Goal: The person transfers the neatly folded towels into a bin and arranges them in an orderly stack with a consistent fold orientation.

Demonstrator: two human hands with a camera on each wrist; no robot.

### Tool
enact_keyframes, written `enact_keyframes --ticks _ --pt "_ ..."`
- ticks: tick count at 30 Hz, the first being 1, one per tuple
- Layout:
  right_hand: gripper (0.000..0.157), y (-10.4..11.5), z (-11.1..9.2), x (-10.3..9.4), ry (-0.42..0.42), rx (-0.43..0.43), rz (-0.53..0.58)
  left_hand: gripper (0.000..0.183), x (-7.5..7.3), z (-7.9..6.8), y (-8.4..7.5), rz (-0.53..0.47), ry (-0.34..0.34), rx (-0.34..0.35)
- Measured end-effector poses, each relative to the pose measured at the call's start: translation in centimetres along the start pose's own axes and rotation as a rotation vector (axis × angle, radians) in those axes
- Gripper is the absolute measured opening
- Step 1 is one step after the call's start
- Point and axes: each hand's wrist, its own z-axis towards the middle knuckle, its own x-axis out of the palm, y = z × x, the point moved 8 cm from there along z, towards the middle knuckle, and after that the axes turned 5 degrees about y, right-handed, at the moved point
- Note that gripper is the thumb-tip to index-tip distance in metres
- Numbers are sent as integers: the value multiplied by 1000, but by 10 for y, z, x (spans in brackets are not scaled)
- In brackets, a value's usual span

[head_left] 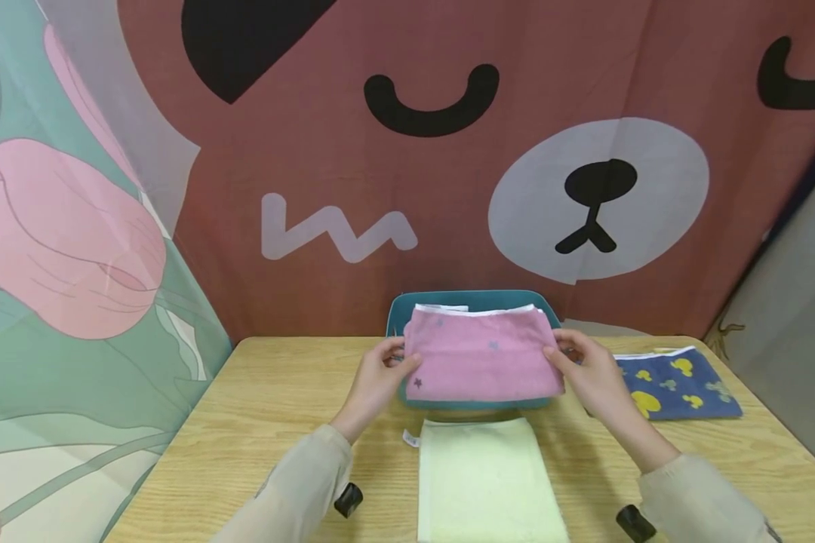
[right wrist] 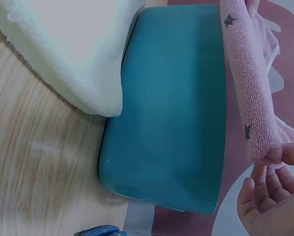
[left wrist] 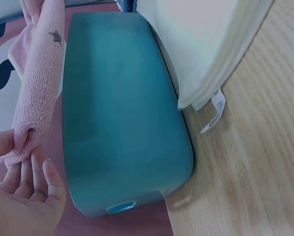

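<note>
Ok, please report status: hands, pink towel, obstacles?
Left hand, right hand pinching pink star-print towel. Folded towel held above teal bin. Nothing visibly blocking.

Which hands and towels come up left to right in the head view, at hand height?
Left hand → pink towel → right hand → blue towel with yellow print.

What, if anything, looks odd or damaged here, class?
No damage or spill shows on the table or pink towel. One oddity: a white tag pokes out past the left edge of the yellow towel, breaking its outline.
</note>
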Motion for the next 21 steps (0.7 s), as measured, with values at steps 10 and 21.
enact_keyframes --ticks 10,21 --pt "36 -1 11 0 -28 -11 24 32 1 12 -1 -12 -20 -2" --pt "39 -5 26 3 -26 32 15 32 0 27 2 -31 -48 18"
